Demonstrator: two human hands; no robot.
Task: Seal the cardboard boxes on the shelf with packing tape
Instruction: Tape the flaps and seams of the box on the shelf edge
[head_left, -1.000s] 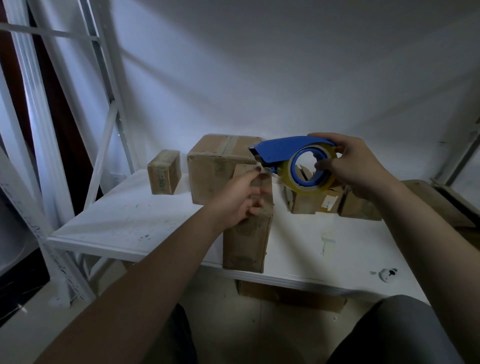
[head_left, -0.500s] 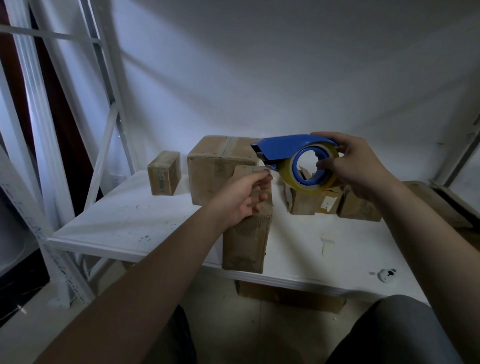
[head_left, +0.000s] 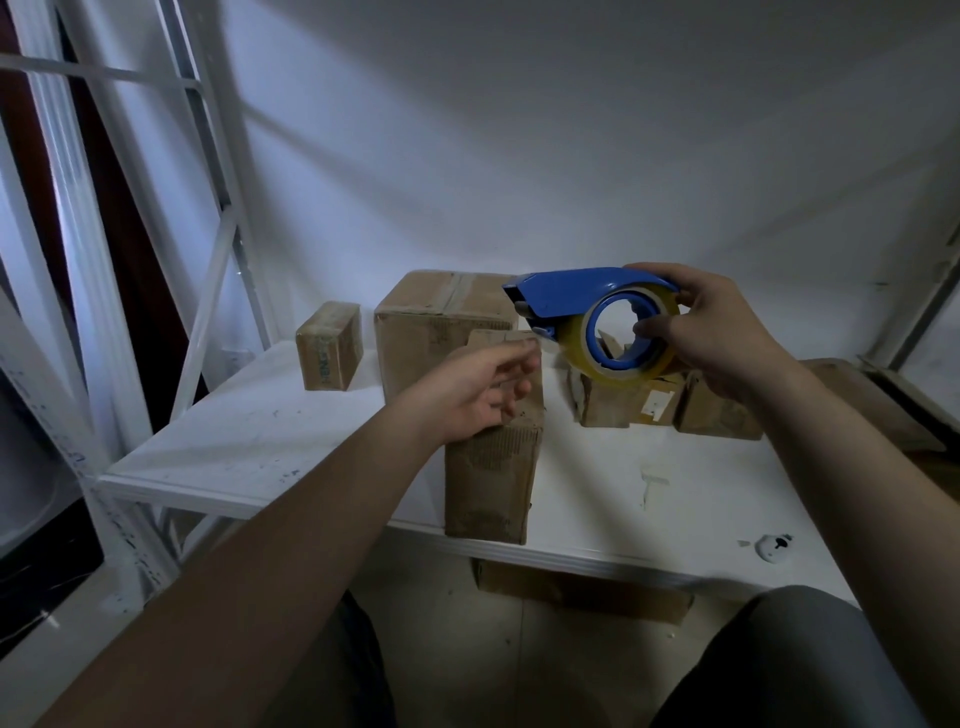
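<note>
two hands are at the tall box (head_left: 491, 467), which stands on the front edge of the white shelf (head_left: 249, 447). your left hand (head_left: 478, 389) lies over its top, fingers loose, holding nothing. your right hand (head_left: 727, 338) grips the blue tape dispenser (head_left: 571, 296) above and right of this box. a bigger box (head_left: 431, 332) stands behind it.

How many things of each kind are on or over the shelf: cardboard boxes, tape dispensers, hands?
Tape dispensers: 1
Cardboard boxes: 5 standing in view; more may hide behind the dispenser
Hands: 2
Total: 8
</note>
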